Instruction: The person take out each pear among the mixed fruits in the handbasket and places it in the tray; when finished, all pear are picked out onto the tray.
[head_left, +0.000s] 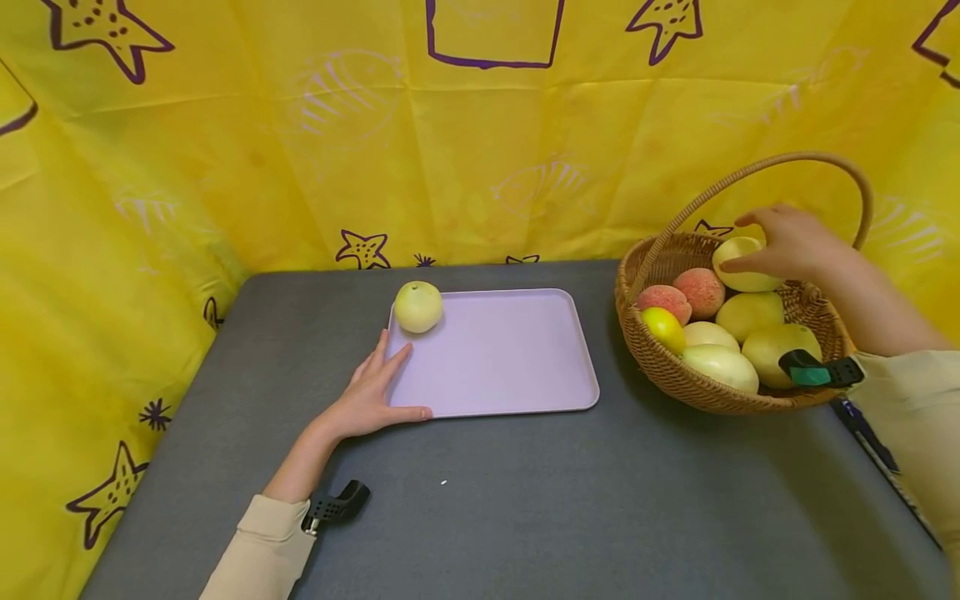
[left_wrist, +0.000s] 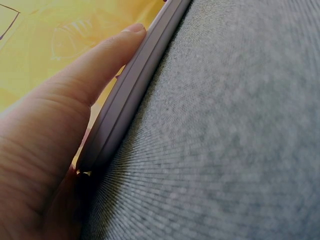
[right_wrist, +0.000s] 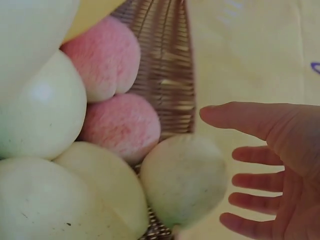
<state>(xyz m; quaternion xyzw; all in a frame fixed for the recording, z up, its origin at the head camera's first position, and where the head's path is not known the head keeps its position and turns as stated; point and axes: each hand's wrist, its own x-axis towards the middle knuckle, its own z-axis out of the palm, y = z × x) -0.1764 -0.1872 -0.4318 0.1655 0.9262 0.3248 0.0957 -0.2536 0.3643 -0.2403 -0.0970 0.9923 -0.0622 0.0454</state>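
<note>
My left hand (head_left: 367,396) lies with its fingers spread at the near left corner of a pale lilac tray (head_left: 502,350). In the left wrist view, the thumb (left_wrist: 100,70) touches the tray's raised rim. A round pale green-yellow fruit (head_left: 418,307) sits on the tray's far left corner. Over the back right of a wicker basket (head_left: 652,367), my right hand (head_left: 798,242) reaches beside a pale yellow-green fruit (head_left: 738,262). In the right wrist view, its fingers are extended and stand apart from that round fruit (right_wrist: 185,180).
Also in the basket are two pinkish-red peaches (head_left: 701,292), a yellow lemon (head_left: 663,327) and several pale fruits (head_left: 780,354). The tall basket handle (head_left: 750,171) arches over them. A dark grey cloth (head_left: 525,500) covers the table, and a yellow patterned curtain (head_left: 480,167) hangs behind.
</note>
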